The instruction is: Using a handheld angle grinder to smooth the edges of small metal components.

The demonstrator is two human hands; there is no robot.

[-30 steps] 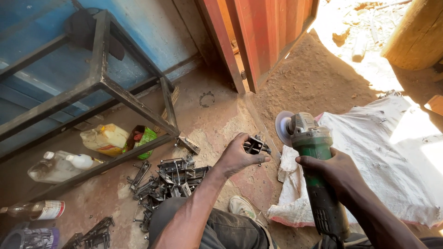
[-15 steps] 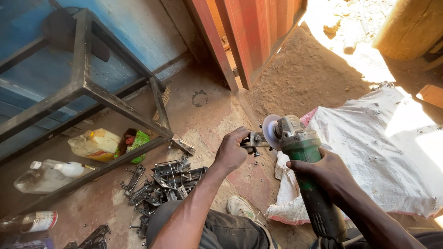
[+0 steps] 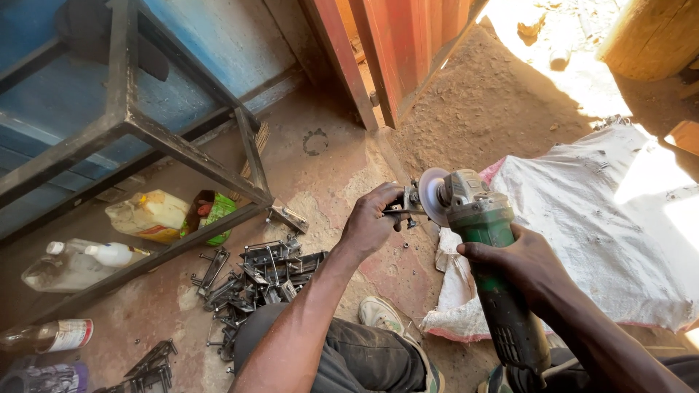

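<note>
Left hand (image 3: pixel 370 227) clamps the bracket (image 3: pixel 403 207) against the disc (image 3: pixel 429 195); right hand (image 3: pixel 518 263) grips the grinder (image 3: pixel 486 247): light, steady contact advised, fingers well clear.

Bare forearms, no sleeves; dark dusty trousers (image 3: pixel 349 356); worn pale sneaker (image 3: pixel 378 314).

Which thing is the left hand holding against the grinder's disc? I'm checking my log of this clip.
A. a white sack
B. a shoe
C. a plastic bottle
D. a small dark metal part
D: the left hand grips a small dark metal part right at the disc of the green angle grinder, which the right hand holds by its body.
</note>
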